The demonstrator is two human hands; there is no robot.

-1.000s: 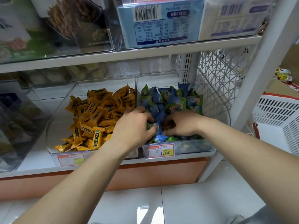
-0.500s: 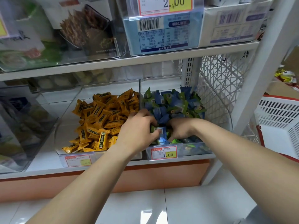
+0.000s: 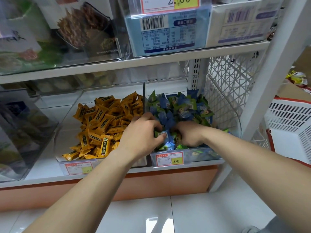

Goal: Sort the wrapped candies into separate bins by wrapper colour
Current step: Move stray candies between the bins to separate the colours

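Setting: a white shop shelving unit, viewed from above and in front.

Lower shelf [image 3: 42, 165]: white board, carried on an orange plinth [image 3: 151, 185]. Glossy pale floor tiles [image 3: 202, 216] are seen below, with a bright glare patch on them.

Two clear plastic bins are set side by side on the lower shelf, walls touching. Left bin [image 3: 66, 142]: filled with orange candies [image 3: 104, 125], heaped toward its right side; a faded price tag [image 3: 79, 168] is fixed at its front. Right bin [image 3: 236, 125]: filled with mixed blue and green candies [image 3: 178, 106]; a tag marked 1.00 [image 3: 170, 158] is fixed at its front.

Left hand [image 3: 141, 137]: reached over the dividing walls into the right bin, fingers curled; a single candy [image 3: 164, 134] with a barcode patch is pinched under the thumb. Right hand [image 3: 188, 135]: knuckles up, fingers curled down into the same pile near the front of the bin; whether anything is gripped cannot be told. The two hands are held just beside each other.

Upper shelf [image 3: 117, 64]: a blue box [image 3: 168, 34] behind a 2.00 tag [image 3: 170, 4], a white box [image 3: 239, 22] to its right, and blurred snack packs [image 3: 84, 27] to its left, all in clear bins.

Right end of the unit is closed by a white lattice panel [image 3: 232, 78] and a white upright post [image 3: 272, 78]. Beyond the post a white slotted basket [image 3: 292, 130] with a red rim is noted. A further clear bin [image 3: 25, 132] is seen at far left, contents blurred.
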